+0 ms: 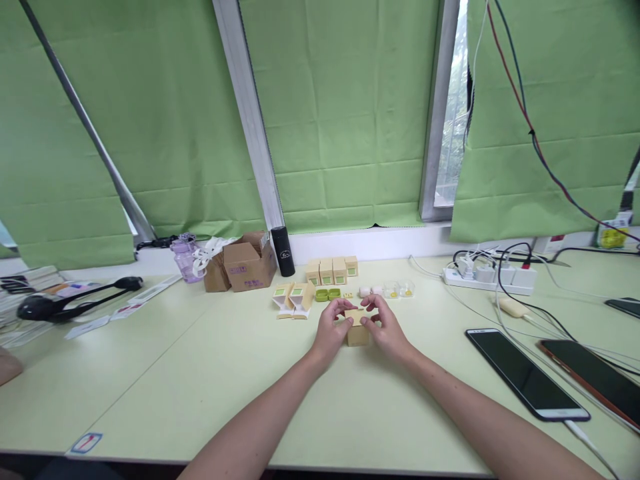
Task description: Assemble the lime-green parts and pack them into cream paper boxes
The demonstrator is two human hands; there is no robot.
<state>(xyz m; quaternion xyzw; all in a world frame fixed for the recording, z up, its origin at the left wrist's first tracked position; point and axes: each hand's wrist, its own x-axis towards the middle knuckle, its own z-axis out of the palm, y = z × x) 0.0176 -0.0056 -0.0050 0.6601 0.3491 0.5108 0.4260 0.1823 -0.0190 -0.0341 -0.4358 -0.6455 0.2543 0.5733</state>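
Note:
A small tan cardboard box (358, 335) stands upright on the table in front of me. My left hand (332, 328) grips its left side, the thumb on the top near the front edge. From the other side, my right hand (384, 327) holds it with the thumb also at the top and the fingers curled behind. Just beyond my hands lie a green two-part case (327, 295), white rounded pieces (371, 291) and clear plastic cups with yellow bits (399, 289). Two open tan boxes (294, 298) sit to the left of these.
Several closed tan boxes (333, 270) stand in a row at the back, by a black bottle (283, 252) and a brown carton (248, 265). On the right are a power strip (490, 279), cables and phones (527, 373). Part of another person (9, 367) shows at far left.

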